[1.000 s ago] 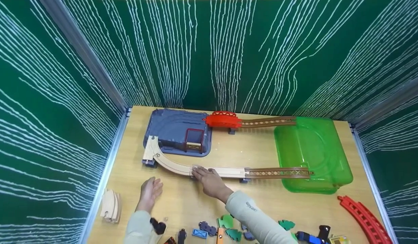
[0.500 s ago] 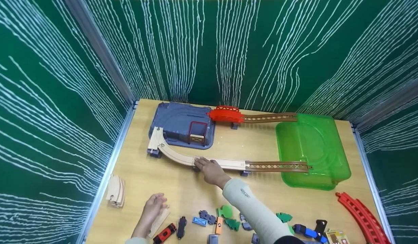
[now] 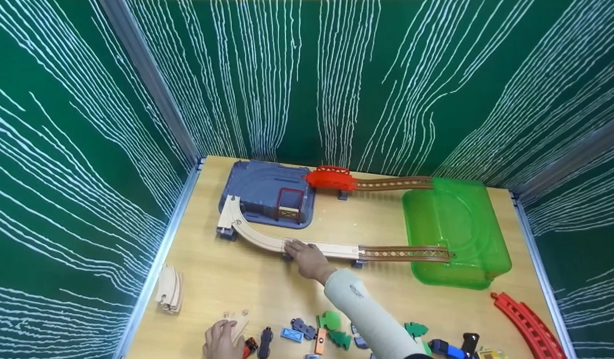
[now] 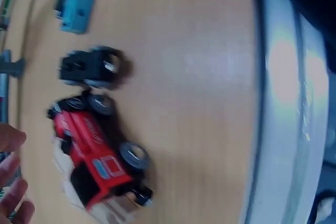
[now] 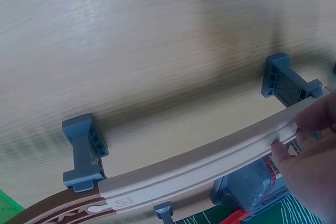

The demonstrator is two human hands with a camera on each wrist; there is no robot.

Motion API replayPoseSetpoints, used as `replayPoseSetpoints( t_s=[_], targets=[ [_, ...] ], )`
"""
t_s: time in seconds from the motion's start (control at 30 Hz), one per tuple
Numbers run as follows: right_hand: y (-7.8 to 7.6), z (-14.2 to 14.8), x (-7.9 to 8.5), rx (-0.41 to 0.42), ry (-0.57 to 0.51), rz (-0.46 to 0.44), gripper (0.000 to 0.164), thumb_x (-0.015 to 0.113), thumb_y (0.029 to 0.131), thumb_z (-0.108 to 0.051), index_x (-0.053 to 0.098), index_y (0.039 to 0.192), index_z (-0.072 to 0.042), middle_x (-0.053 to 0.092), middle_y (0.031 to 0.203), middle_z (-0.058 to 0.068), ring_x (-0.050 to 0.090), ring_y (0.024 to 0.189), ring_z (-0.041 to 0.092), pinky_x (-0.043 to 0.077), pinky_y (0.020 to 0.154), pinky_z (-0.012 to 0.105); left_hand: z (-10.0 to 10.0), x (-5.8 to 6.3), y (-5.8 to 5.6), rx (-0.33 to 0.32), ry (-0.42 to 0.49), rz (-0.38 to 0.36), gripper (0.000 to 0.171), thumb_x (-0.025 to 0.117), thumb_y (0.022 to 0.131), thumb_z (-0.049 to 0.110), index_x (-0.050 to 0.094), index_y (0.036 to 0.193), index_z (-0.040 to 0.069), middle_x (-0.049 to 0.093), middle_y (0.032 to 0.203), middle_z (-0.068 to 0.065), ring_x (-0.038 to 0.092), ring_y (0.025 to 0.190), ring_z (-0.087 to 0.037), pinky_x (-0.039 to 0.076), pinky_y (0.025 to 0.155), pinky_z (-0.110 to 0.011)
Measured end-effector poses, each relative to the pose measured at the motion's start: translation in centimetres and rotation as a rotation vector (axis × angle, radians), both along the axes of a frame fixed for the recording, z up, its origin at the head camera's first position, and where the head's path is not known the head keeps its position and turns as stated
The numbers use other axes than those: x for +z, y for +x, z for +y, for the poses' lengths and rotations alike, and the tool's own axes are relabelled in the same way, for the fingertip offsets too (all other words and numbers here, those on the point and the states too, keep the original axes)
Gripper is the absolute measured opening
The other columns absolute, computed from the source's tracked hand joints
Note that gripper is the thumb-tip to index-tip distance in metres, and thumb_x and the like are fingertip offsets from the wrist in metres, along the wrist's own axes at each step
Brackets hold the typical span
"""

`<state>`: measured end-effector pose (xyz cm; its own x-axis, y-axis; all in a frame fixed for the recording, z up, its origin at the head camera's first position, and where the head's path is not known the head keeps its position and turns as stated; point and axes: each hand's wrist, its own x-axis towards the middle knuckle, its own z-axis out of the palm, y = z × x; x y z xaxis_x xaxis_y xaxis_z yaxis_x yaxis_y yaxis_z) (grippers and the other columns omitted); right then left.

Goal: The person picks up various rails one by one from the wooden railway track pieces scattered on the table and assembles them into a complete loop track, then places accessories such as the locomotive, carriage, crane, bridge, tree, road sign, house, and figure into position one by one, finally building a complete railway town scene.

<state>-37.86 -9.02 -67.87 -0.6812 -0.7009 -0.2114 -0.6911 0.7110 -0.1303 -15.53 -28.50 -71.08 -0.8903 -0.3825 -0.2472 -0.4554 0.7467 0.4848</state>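
Note:
My right hand (image 3: 308, 260) grips the raised wooden train track (image 3: 337, 250) where its straight piece meets the curved track (image 3: 254, 237). In the right wrist view its fingers lie over the track beside a grey support (image 5: 286, 80). My left hand (image 3: 222, 341) is low at the front left, over a loose wooden track piece (image 3: 237, 321). Its fingers bend loosely in the left wrist view, apart from that piece, which lies partly under a red toy train (image 4: 94, 153).
A grey base (image 3: 259, 182), red bridge (image 3: 331, 178), brown tracks (image 3: 394, 183) and green bin (image 3: 459, 234) form the layout. Stacked wooden tracks (image 3: 168, 289) lie left; red curved tracks (image 3: 529, 321) lie right. Trains and green trees (image 3: 329, 320) are scattered in front.
My left hand has moved down and back towards the front edge, over the loose wooden track piece. The right hand has stayed on the track joint.

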Motion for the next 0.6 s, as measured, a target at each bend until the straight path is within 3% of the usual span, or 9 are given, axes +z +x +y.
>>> replayPoseSetpoints(
  t_s=[0.07, 0.17, 0.3, 0.4, 0.57, 0.6],
  targets=[
    [-0.1, 0.0, 0.1, -0.004, 0.004, -0.014, 0.065, 0.056, 0.074, -0.003, 0.036, 0.135, -0.016, 0.032, 0.139, -0.003, 0.027, 0.128, 0.016, 0.034, 0.095, 0.042, -0.1, -0.5, 0.0, -0.005, -0.041, 0.024, 0.036, 0.067, 0.069, 0.019, 0.057, 0.103, 0.010, 0.043, 0.111, -0.008, 0.032, 0.107, -0.033, 0.033, 0.075, -0.054],
    [-0.2, 0.1, 0.1, -0.007, 0.007, -0.025, 0.065, 0.055, 0.074, -0.001, 0.036, 0.135, -0.016, 0.032, 0.140, -0.003, 0.026, 0.128, 0.016, 0.034, 0.096, 0.043, -0.6, -1.3, -0.4, 0.012, -0.065, -0.009, 0.052, 0.070, 0.068, 0.022, 0.050, 0.114, 0.007, 0.040, 0.117, -0.013, 0.031, 0.109, -0.036, 0.033, 0.077, -0.056],
    [-0.1, 0.4, -0.2, 0.003, -0.034, -0.012, 0.063, 0.055, 0.073, -0.001, 0.039, 0.133, -0.014, 0.034, 0.138, -0.002, 0.030, 0.127, 0.018, 0.036, 0.093, 0.044, -1.3, -2.4, -0.9, 0.056, -0.028, -0.183, 0.075, 0.072, 0.068, 0.031, 0.036, 0.126, 0.001, 0.034, 0.124, -0.020, 0.029, 0.113, -0.040, 0.031, 0.082, -0.059],
    [-0.2, 0.7, -0.9, 0.016, -0.074, 0.000, 0.063, 0.054, 0.073, -0.001, 0.039, 0.133, -0.015, 0.033, 0.139, -0.003, 0.029, 0.127, 0.017, 0.037, 0.092, 0.044, -1.4, -2.8, -1.2, 0.056, -0.017, -0.266, 0.080, 0.072, 0.068, 0.034, 0.032, 0.128, 0.000, 0.034, 0.124, -0.021, 0.031, 0.112, -0.039, 0.031, 0.083, -0.058],
    [-0.3, 0.5, -0.8, 0.026, -0.080, 0.022, 0.064, 0.055, 0.073, -0.001, 0.039, 0.133, -0.016, 0.034, 0.138, -0.003, 0.029, 0.127, 0.017, 0.038, 0.091, 0.044, -1.1, -2.6, -1.5, 0.054, -0.060, -0.209, 0.073, 0.072, 0.069, 0.029, 0.036, 0.125, 0.001, 0.038, 0.120, -0.020, 0.035, 0.110, -0.038, 0.034, 0.081, -0.056],
    [-0.1, 0.4, 0.1, 0.018, -0.062, 0.009, 0.062, 0.055, 0.073, -0.001, 0.041, 0.132, -0.015, 0.036, 0.137, -0.002, 0.031, 0.126, 0.018, 0.039, 0.090, 0.044, -1.0, -2.5, -1.5, 0.048, -0.074, -0.178, 0.070, 0.071, 0.070, 0.029, 0.037, 0.124, 0.002, 0.039, 0.119, -0.019, 0.035, 0.110, -0.037, 0.034, 0.081, -0.055]
  ],
)
